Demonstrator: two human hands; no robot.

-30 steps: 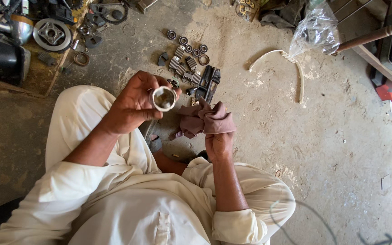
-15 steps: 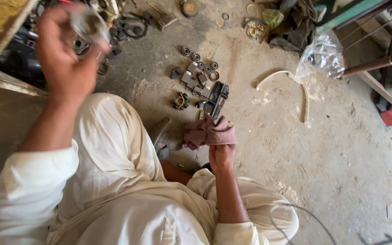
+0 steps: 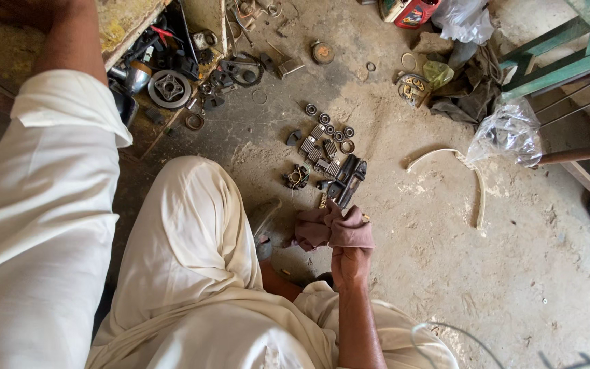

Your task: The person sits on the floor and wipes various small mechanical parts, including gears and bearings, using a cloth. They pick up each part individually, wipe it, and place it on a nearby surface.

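A dull mauve-brown rag [image 3: 332, 229] is seen. The clothes [image 3: 186, 232] are cream-white. The floor [image 3: 445, 273] is dusty grey-tan. A green frame [image 3: 554, 48], a red can [image 3: 414, 10], a clear bag [image 3: 507, 133] and a pale curved strip [image 3: 476, 184] are noted.

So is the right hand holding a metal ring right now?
No, the right hand grips a crumpled brownish rag, with no ring visible in it.

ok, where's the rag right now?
Head view, lower centre: the dirty rag is bunched in the right hand, just below the cluster of small metal parts laid out on the concrete floor.
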